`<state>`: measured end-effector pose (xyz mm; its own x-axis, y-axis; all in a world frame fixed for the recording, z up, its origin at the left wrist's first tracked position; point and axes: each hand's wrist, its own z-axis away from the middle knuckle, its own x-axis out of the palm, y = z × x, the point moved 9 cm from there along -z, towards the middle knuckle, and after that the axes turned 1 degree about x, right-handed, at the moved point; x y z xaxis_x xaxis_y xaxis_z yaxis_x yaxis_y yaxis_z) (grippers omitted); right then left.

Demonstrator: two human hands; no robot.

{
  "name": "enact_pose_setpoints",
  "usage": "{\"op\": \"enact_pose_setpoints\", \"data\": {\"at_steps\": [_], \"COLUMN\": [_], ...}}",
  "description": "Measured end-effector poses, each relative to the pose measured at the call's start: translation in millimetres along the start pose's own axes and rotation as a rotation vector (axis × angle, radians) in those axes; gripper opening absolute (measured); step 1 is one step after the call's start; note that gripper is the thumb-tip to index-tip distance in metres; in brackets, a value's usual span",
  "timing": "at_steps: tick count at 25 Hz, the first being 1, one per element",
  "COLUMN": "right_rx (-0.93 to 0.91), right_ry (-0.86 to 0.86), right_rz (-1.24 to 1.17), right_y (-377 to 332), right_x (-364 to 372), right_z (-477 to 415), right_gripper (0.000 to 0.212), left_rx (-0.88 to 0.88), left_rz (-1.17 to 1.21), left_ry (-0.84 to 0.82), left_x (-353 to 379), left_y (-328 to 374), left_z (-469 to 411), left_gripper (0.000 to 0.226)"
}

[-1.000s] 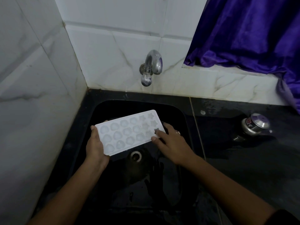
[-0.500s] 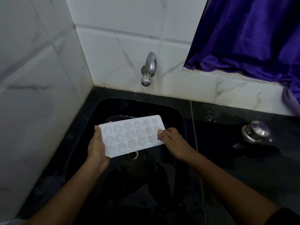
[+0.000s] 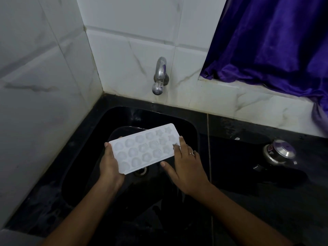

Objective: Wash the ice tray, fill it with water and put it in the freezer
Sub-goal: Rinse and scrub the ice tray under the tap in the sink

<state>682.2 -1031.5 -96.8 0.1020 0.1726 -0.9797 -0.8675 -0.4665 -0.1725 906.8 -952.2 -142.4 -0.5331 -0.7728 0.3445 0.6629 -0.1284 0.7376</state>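
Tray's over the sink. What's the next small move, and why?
Probably lift the right hand to the tap and open it: no water is running, and the left hand grips the ice tray over the black sink.

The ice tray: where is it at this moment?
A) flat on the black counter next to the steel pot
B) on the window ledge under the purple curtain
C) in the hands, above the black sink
C: the left hand grips the ice tray by its left end above the sink, and the right hand touches its right end with straight fingers.
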Motion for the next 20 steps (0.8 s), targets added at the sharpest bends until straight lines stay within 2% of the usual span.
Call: {"op": "enact_pose_setpoints", "data": {"at_steps": [4,9,11,16,20], "right_rx": [0.013,-0.030,-0.053,-0.165,-0.092], "right_ry": [0.042,-0.016,-0.044,0.085,0.086], "right_rz": [-0.094,-0.388,-0.409,-0.239,-0.328], "right_y": [0,0,1,-8,1], "right_x": [-2,7,7,-1,-8], "right_z": [-2,-5,-8,-10,-24], "right_gripper": [0.088,0.100,0.094,0.069,0.057], "left_rx": [0.001,0.020,0.020,0.024,0.025], "left_rz": [-0.005,-0.010,-0.014,-0.017,-0.063], "left_ry": [0.008,0.031,0.044,0.055,0.042], "left_x": [4,2,-1,1,3], "left_y": [0,9,11,14,12], "left_z": [0,-5,-7,-13,-10], "left_gripper": [0.057,0.055,0.054,0.055,0.054]}}
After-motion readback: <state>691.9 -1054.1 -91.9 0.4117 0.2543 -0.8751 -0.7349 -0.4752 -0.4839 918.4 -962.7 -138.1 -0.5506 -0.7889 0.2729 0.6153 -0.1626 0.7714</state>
